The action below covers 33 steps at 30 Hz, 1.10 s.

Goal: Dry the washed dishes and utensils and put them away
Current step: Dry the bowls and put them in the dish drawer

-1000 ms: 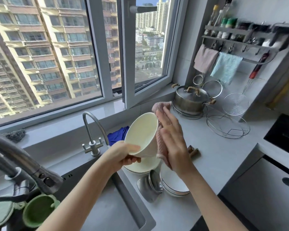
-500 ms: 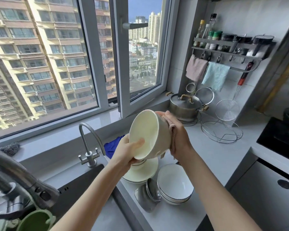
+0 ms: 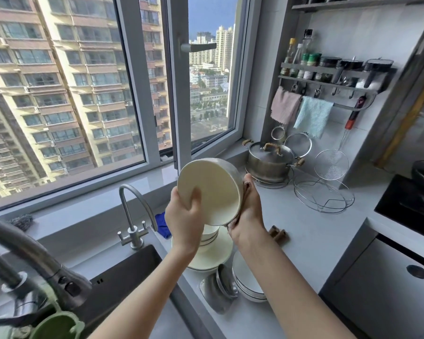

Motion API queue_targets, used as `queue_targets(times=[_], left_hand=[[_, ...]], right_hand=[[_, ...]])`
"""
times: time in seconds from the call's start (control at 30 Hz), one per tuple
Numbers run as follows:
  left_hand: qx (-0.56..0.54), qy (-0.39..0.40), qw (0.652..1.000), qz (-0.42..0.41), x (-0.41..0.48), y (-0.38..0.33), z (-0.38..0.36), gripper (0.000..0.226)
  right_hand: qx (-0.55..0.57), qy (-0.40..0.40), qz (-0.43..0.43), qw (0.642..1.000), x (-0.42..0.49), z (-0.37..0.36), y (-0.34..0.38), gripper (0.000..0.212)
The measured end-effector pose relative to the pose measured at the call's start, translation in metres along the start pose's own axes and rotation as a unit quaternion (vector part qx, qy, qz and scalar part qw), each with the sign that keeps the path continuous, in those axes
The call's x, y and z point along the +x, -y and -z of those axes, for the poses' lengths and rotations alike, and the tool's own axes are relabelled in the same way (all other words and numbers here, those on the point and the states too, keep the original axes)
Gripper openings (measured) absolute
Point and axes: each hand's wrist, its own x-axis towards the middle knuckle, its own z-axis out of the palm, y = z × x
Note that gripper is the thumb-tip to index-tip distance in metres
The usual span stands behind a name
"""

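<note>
A cream bowl (image 3: 213, 189) is held up over the counter, its opening turned toward me. My left hand (image 3: 185, 214) grips its near rim with the thumb inside. My right hand (image 3: 249, 211) cups the bowl's outer wall through a pink cloth (image 3: 245, 185), which is mostly hidden behind the bowl. Below stand stacked cream plates and bowls (image 3: 211, 253), white bowls (image 3: 247, 282) and steel ladles (image 3: 220, 287) on the grey counter (image 3: 304, 241).
The dark sink (image 3: 123, 277) with a small tap (image 3: 132, 216) lies to the left, a large faucet (image 3: 30, 255) nearer me. A lidded steel pot (image 3: 269, 160), wire rack (image 3: 323, 196), skimmer (image 3: 331, 165) and hanging cloths (image 3: 301, 113) stand at the back right. A blue rag (image 3: 162, 225) lies by the tap.
The bowl has turned so its opening faces me and has risen a little. My right hand with the cloth slid from the rim to the bowl's outer side.
</note>
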Motion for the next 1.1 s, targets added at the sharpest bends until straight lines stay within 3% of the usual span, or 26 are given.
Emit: queue_targets(times=[0.17,0.33,0.4,0.47,0.57,0.67,0.73,0.77,0.83,0.9,0.97,1.1], left_hand=[[0.102,-0.041,0.988,-0.105,0.011,0.000,0.004,0.020],[0.178,0.034,0.964,-0.195,0.011,-0.008,0.006,0.019],[0.223,0.079,0.950,-0.204,0.011,-0.012,0.002,0.015],[0.250,0.118,0.948,-0.158,0.016,-0.010,-0.004,0.012],[0.193,0.202,0.960,-0.020,0.010,-0.003,-0.011,0.011],[0.125,0.285,0.948,0.074,-0.018,-0.002,-0.018,0.015],[0.120,0.326,0.935,0.078,-0.040,-0.004,-0.026,0.017],[0.121,0.339,0.930,0.071,-0.051,-0.007,-0.029,0.018],[0.127,0.362,0.922,0.052,-0.072,-0.010,-0.037,0.017],[0.130,0.383,0.914,0.029,-0.096,-0.013,-0.045,0.014],[0.134,0.402,0.906,-0.004,-0.125,-0.017,-0.054,0.015],[0.125,0.443,0.888,-0.007,-0.197,-0.032,-0.079,0.012]], right_hand=[[0.017,0.013,-0.077,0.997,-0.016,0.000,-0.007,0.054],[0.061,0.011,-0.132,0.989,-0.032,0.022,0.006,0.054],[0.068,-0.012,-0.108,0.992,-0.043,0.038,0.011,0.044],[-0.044,-0.088,-0.007,0.995,-0.057,0.061,0.017,0.034],[-0.227,-0.132,0.155,0.952,-0.092,0.093,0.037,0.013],[-0.439,-0.151,0.181,0.867,-0.112,0.124,0.049,0.010],[-0.548,-0.145,0.170,0.806,-0.119,0.144,0.050,0.030],[-0.573,-0.139,0.159,0.792,-0.121,0.155,0.050,0.046],[-0.567,-0.114,0.142,0.803,-0.130,0.171,0.054,0.079],[-0.515,-0.088,0.134,0.842,-0.140,0.188,0.058,0.094],[-0.476,-0.070,0.133,0.867,-0.155,0.208,0.061,0.095],[-0.442,-0.109,0.140,0.879,-0.195,0.272,0.076,0.082]])
